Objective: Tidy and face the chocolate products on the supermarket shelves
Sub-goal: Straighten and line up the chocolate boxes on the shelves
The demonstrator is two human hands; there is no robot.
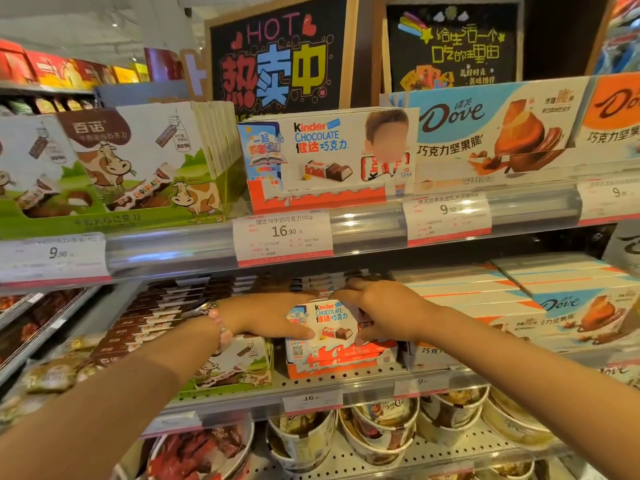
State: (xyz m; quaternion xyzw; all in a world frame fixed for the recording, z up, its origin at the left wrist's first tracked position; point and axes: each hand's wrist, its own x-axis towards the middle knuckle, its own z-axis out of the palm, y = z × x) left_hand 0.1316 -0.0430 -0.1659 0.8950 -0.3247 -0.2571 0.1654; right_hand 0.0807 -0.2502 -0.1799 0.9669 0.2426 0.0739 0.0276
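On the middle shelf, both hands grip a white-and-orange Kinder box

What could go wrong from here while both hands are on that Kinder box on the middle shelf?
The Kinder box is held only at its sides by the left hand and right hand; it might slip onto the stacked boxes beneath. The right forearm crosses close over the Dove boxes and could nudge them askew.

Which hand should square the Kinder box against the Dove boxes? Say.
Probably the left hand: it holds the Kinder box on the side away from the Dove boxes, so can push toward them. The right hand sits between.
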